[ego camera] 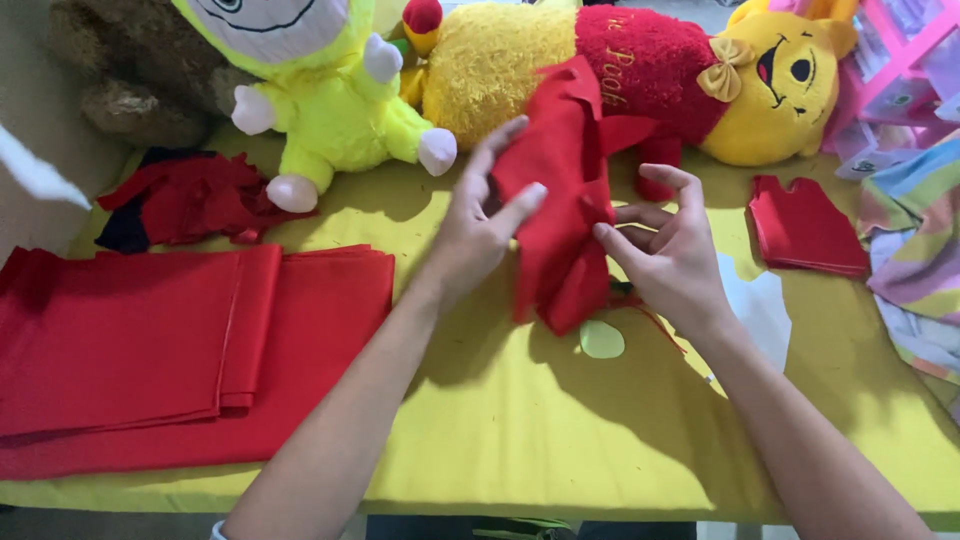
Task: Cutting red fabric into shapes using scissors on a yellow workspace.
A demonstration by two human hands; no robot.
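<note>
My left hand [480,215] and my right hand [665,245] hold up a piece of red felt [560,200] between them, above the yellow-covered table [520,420]. The left thumb and fingers pinch its upper left edge. On the other side, my right thumb and forefinger grip its right edge at mid height. The felt hangs folded and crumpled, its lower end close to a small pale green disc [601,340] lying on the table.
Folded red fabric [180,350] lies at left, red scraps [190,200] behind it. A stack of red cut pieces [805,228] sits at right beside a white sheet [760,305]. Plush toys line the back: brown [120,70], bright yellow-green [320,90], and a yellow bear in red [640,70]. Striped cloth [915,250] lies far right.
</note>
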